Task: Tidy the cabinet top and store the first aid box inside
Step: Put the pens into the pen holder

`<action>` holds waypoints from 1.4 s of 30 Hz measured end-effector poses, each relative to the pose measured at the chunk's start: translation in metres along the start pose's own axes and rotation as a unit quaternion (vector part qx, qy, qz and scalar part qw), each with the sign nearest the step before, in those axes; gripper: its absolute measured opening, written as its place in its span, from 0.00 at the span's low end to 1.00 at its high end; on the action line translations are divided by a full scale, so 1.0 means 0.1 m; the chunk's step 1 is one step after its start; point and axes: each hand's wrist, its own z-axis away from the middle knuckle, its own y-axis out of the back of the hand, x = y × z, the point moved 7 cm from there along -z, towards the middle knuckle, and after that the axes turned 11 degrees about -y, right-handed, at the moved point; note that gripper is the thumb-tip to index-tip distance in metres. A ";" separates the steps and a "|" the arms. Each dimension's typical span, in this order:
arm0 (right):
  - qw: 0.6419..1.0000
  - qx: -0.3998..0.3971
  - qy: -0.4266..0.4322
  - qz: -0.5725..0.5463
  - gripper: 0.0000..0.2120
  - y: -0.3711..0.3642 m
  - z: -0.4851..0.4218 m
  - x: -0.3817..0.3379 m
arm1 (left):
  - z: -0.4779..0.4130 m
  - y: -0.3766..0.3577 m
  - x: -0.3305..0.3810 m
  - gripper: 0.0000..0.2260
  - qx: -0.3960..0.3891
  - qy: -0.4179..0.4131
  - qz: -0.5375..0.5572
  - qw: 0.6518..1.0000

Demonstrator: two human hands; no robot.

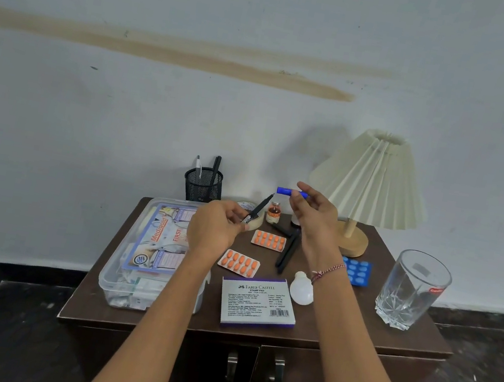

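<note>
The clear plastic first aid box (128, 273) lies on the left of the brown cabinet top (338, 324), lid closed, with a printed leaflet showing through. My left hand (215, 228) hovers over the box's right edge, shut on a black marker (257, 208) that points up and right. My right hand (313, 215) is raised just beyond it, pinching a blue cap (289, 192). Cap and marker tip are apart. Two orange pill strips (269, 240) (238, 263) and two black pens (286, 254) lie below my hands.
A black mesh pen holder (203, 184) stands at the back by a tape roll (249, 206) and small brown bottle (273, 212). A stamp pad box (259, 301), white bulb (302, 289), blue pill strip (356, 271), glass tumbler (410, 289) and pleated lamp (369, 184) fill the right. Two door handles (253, 364) show below.
</note>
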 end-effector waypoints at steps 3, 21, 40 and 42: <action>1.000 -0.006 0.009 0.018 0.13 0.01 -0.01 -0.03 | -0.01 -0.02 0.01 0.09 -0.001 -0.001 -0.007 1.000; 0.996 0.004 0.041 0.082 0.14 0.04 -0.01 -0.10 | -0.02 -0.05 0.04 0.10 -0.006 -0.026 -0.045 0.999; 0.987 -0.019 0.077 0.138 0.12 -0.07 0.05 -0.10 | -0.01 -0.04 0.06 0.09 0.000 -0.029 -0.050 0.998; 0.987 -0.004 0.084 0.135 0.10 -0.06 0.05 -0.09 | -0.01 -0.05 0.05 0.10 -0.002 -0.031 -0.050 0.998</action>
